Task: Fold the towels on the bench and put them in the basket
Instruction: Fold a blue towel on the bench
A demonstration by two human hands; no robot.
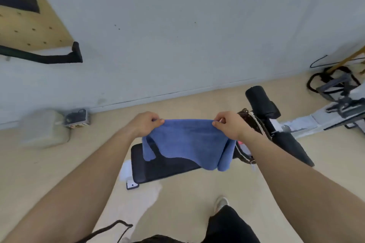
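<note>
The left hand [145,124] and right hand [230,125] each pinch the top edge of a blue towel [187,144], holding it stretched at the centre of the frame, its lower edge hanging over the black bench [158,169]. Folding looks barely begun. What seems to be the woven basket [246,119], right of centre, is mostly hidden, and this towel is not yet in it.

text: none legible | dark shapes on pegboard [29,16]: unreadable
</note>
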